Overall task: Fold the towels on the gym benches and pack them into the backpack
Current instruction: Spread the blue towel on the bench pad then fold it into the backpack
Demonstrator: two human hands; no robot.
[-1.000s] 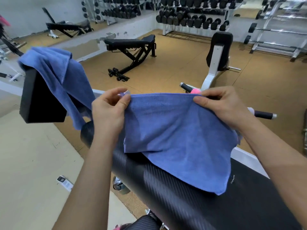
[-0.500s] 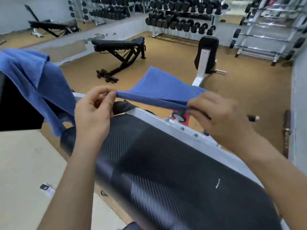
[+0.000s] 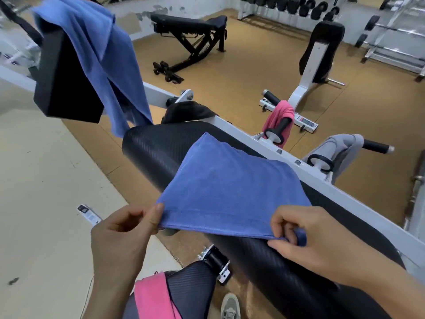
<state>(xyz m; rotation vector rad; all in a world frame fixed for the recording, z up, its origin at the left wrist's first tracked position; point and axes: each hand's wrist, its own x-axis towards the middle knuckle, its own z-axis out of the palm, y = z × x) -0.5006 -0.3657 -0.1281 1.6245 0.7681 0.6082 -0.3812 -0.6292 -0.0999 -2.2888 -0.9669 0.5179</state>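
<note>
A blue towel (image 3: 227, 189) lies spread flat over the black padded bench (image 3: 271, 265). My left hand (image 3: 128, 229) pinches its near left corner. My right hand (image 3: 305, 238) grips its near right corner, fingers curled round the cloth. A second blue towel (image 3: 103, 58) hangs over a black pad (image 3: 62, 81) at the upper left. A pink towel (image 3: 278, 118) drapes over a handle beyond the bench, and a grey towel (image 3: 340, 148) hangs on another handle to its right. Another pink towel (image 3: 154, 298) shows at the bottom edge. No backpack is in view.
The white machine frame (image 3: 322, 180) runs along the far side of the bench. A black adjustable bench (image 3: 190, 35) and a white seat stand (image 3: 319, 49) are on the brown floor behind. Dumbbell racks line the back wall. My shoe (image 3: 230, 307) is under the bench.
The towel was held up stretched between both hands, swung out away from me, and now lies flat on the bench with both hands drawn back toward me at its near edge.
</note>
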